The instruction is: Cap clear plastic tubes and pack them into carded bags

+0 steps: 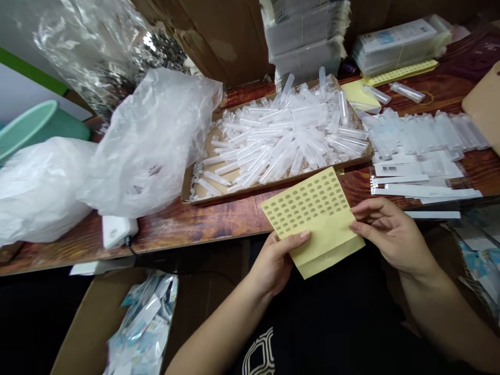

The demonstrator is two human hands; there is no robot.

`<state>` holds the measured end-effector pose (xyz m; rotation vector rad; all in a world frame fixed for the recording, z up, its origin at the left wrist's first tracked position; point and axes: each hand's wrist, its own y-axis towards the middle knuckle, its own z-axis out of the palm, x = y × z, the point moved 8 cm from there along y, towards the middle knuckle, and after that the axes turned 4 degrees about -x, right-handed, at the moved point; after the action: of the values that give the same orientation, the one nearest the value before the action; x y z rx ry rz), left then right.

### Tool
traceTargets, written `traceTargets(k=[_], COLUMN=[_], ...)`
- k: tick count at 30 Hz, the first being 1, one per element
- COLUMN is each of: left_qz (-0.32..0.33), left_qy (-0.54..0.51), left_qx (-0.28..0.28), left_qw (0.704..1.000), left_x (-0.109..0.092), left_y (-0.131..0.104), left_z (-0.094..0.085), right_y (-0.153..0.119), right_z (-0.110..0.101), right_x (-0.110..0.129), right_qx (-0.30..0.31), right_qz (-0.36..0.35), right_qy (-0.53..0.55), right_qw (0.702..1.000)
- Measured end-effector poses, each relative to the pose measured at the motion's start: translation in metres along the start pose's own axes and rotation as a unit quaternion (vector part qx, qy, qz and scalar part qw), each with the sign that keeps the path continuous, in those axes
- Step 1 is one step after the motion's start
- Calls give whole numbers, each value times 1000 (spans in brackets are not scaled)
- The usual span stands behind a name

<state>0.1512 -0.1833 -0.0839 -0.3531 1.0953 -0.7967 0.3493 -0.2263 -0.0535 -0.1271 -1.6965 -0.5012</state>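
Both hands are at a yellow sticker sheet point(312, 208), which lies between them, tilted, in front of the tabletop's point(226, 221) near edge. On its lower left edge the left hand point(277, 263) is clamped, thumb on top and fingers underneath. At its right edge the right hand point(390, 232) has thumb and forefinger close together, the thumb touching the paper; whether they pinch it, I cannot tell. Rows of small dark stickers fill the upper part of the sheet; the lower part is plain and creased.

Just beyond the sheet, a shallow cardboard tray point(244, 192) holds a heap of clear plastic tubes point(273, 130). To its right lie a row of clear packets point(422, 130) and white paper strips point(425, 190). To its left sits a crumpled plastic bag point(148, 140), with a white device point(119, 232) at its foot. Behind the tray stands a stack of clear plastic sleeves point(308, 36).
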Motion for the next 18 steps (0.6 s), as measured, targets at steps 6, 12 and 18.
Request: traceTargets(k=[6,12,18], left_qz=[78,110,124], left_qy=[13,14,24], left_qx=[-5,-21,-29], left_qw=[997,994,992], left_x=[-12,-17,-14], left_y=[3,4,6], left_z=[0,7,6], right_y=[-9,-10,-16], right_z=[6,13,36], right_x=[15,57,81], right_qx=[17,-81,-49], right_qz=[-57,-239,-339], right_qy=[-46,-262,-339], right_qw=[997,932,876])
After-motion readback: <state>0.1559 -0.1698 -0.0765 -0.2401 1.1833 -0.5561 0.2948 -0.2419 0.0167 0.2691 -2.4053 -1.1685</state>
